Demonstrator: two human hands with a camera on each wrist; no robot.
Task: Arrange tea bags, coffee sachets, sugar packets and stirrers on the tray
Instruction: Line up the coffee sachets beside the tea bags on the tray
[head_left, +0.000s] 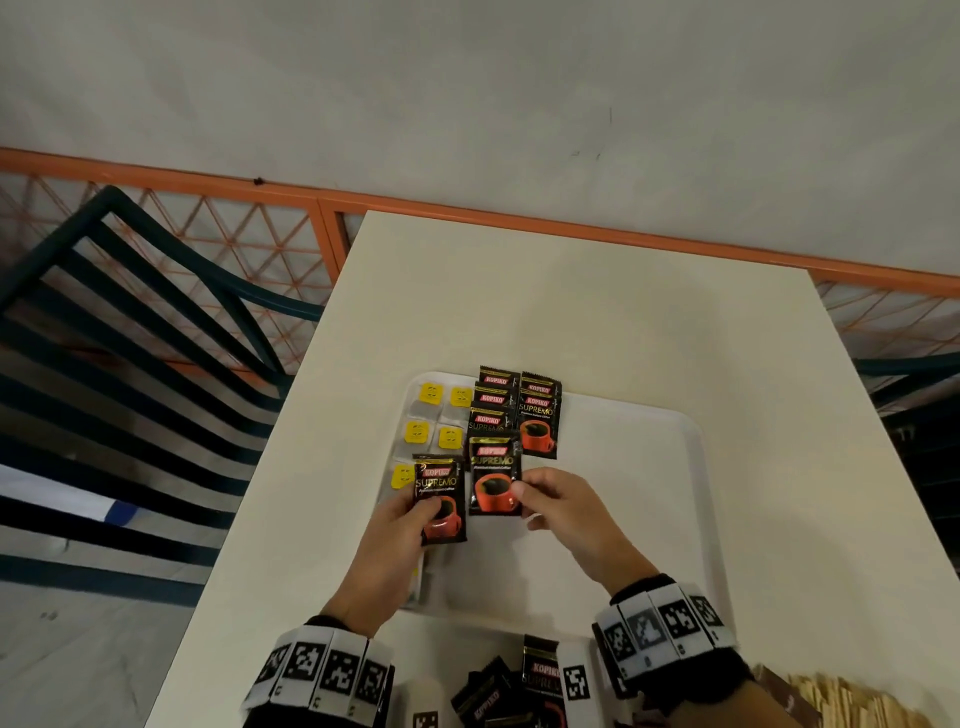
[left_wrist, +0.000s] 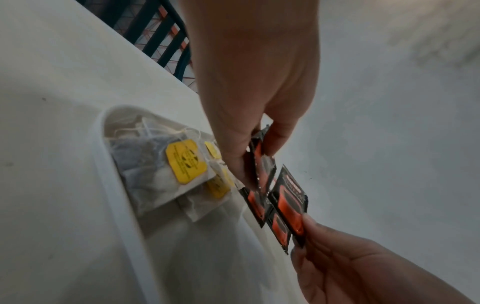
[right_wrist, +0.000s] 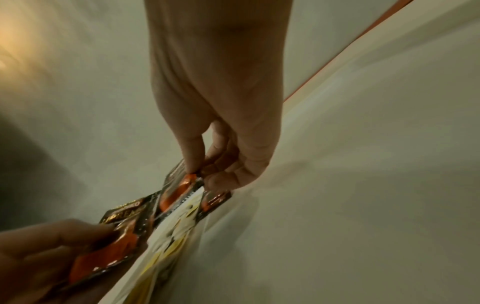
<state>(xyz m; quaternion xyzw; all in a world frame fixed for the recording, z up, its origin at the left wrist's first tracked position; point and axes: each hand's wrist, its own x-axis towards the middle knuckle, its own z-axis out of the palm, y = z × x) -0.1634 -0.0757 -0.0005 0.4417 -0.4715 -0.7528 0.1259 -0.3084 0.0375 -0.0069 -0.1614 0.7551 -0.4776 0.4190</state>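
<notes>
A white tray (head_left: 623, 493) lies on the white table (head_left: 571, 291). Tea bags (head_left: 431, 415) with yellow tags fill its left side. To their right, black coffee sachets (head_left: 537, 415) with an orange cup printed on them lie in two overlapping columns. My left hand (head_left: 421, 512) grips one coffee sachet (head_left: 440, 501) just above the tea bags. My right hand (head_left: 524, 496) pinches the right edge of another sachet (head_left: 494, 483) at the near end of the left column. In the left wrist view, my left hand (left_wrist: 255, 162) pinches its sachet (left_wrist: 262, 170) beside the tea bags (left_wrist: 161, 170). In the right wrist view, my right hand (right_wrist: 200, 172) pinches its sachet (right_wrist: 176, 191).
More loose coffee sachets (head_left: 519, 686) lie at the table's near edge between my wrists, with wooden stirrers (head_left: 841, 701) at the near right. A dark slatted chair (head_left: 130, 312) and an orange railing (head_left: 311, 244) stand left of the table. The tray's right half is bare.
</notes>
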